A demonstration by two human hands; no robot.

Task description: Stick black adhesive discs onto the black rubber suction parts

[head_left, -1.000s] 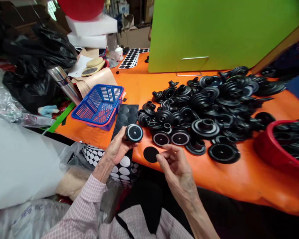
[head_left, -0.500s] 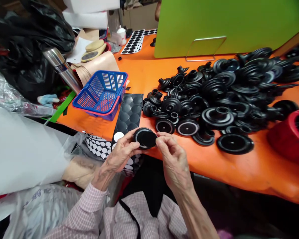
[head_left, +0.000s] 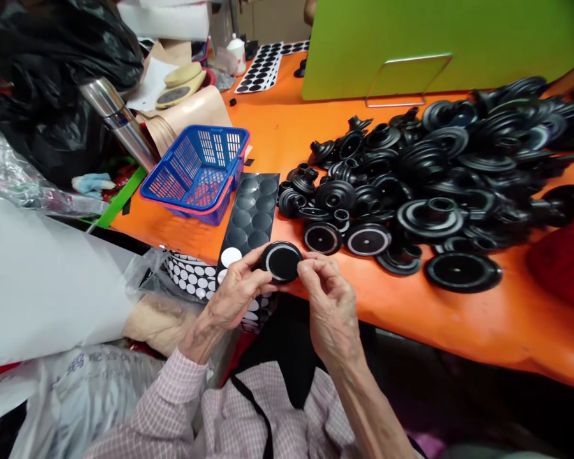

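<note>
Gripping a round black part (head_left: 268, 262): left hand (head_left: 235, 294), fingers closed on its left edge, just over the front of the orange table (head_left: 287, 118). Black disc (head_left: 284, 262) sits inside the pale ring on its face. Right hand (head_left: 330, 293) has fingers bunched at the right edge; can't tell from here if they grip. Heap of similar parts (head_left: 430, 167) to the right.

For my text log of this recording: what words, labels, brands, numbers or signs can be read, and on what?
"配合": on the white plastic bag, lower left; the characters beside it are folded or blurred.
White bottle: small red marks, too small to read.
Black round part in the left hand: no lettering visible.
</note>
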